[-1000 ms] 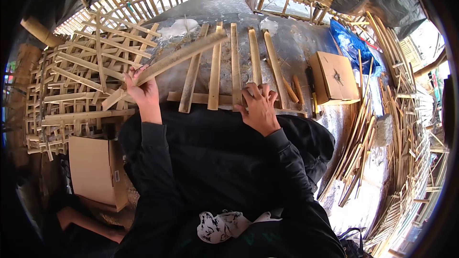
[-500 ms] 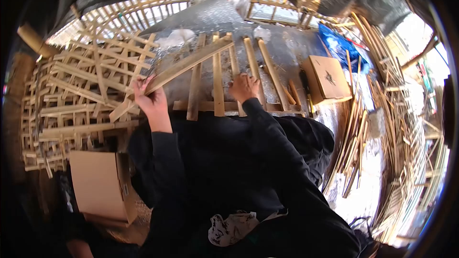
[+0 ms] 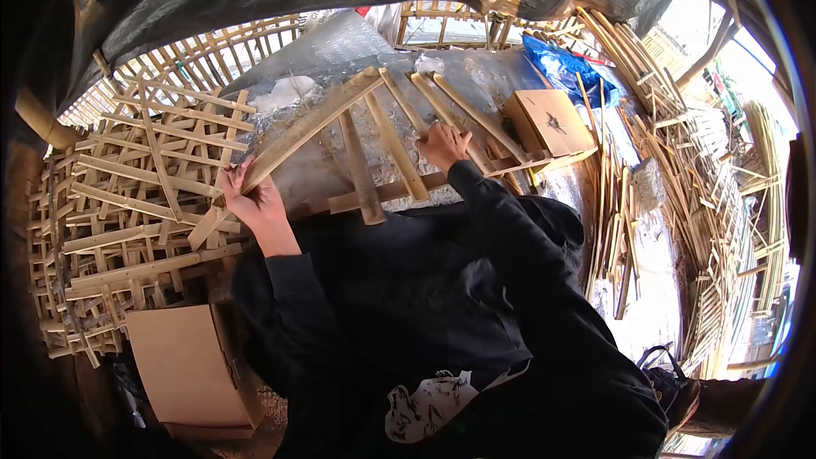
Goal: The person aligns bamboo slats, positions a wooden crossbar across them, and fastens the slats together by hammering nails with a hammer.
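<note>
My left hand [image 3: 255, 202] grips a long flat bamboo slat [image 3: 310, 123] near its lower end; the slat slants up to the right. Its far end is over the tops of other slats. My right hand [image 3: 444, 147] is closed around one of the slats lying side by side, its fingers curled. Several slats, such as the one in the middle [image 3: 395, 144] and a darker one [image 3: 361, 172], fan out over a crosswise bamboo strip [image 3: 395, 192] in front of my lap.
Crossed bamboo lattices [image 3: 127, 178] are stacked at the left, above an open cardboard box [image 3: 187, 365]. A second cardboard box [image 3: 548, 123] stands at the right, near blue plastic [image 3: 565, 68]. Long bamboo strips [image 3: 616, 229] lie further right.
The slats under my right hand and the crosswise strip have tilted, their right side now higher. My right hand has shifted left to another slat. The view has turned.
</note>
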`<state>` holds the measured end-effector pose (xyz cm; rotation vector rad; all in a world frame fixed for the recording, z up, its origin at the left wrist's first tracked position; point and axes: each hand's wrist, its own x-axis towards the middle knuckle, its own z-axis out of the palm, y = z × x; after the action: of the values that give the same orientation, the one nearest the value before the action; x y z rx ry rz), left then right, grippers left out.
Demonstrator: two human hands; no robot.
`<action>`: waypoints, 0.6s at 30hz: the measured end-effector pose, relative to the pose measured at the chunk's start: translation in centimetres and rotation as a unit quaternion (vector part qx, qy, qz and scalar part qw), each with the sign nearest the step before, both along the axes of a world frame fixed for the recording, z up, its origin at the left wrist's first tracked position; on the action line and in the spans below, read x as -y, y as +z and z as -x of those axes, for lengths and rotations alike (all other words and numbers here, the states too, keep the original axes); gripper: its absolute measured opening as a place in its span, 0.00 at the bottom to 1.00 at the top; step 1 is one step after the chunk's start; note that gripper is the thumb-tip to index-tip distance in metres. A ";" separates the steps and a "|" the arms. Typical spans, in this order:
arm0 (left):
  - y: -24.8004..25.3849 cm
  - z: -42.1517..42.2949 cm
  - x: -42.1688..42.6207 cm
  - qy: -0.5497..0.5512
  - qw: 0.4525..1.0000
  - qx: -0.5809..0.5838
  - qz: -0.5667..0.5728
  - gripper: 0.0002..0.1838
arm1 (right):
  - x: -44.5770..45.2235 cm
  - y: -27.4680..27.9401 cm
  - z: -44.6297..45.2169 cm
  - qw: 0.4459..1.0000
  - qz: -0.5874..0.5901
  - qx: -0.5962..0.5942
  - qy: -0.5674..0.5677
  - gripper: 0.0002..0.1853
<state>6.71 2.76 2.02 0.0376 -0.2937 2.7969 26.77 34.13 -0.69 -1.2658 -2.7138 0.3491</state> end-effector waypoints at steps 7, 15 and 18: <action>0.8 0.0 -0.2 0.015 0.999 -0.011 0.043 0.08 | -1.4 2.3 -4.2 0.999 -0.009 -0.010 0.052 0.20; 1.4 -0.3 -0.1 0.020 0.999 -0.014 0.037 0.07 | -0.2 0.0 -6.1 0.976 0.018 -0.085 0.200 0.19; 2.2 -0.5 0.4 0.014 0.999 -0.028 0.011 0.07 | -1.9 -0.3 -5.1 0.953 0.093 -0.064 0.282 0.22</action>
<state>7.21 2.35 4.20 0.1160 -0.2506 2.8214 31.84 36.05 -1.02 -0.4418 -2.9272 0.7282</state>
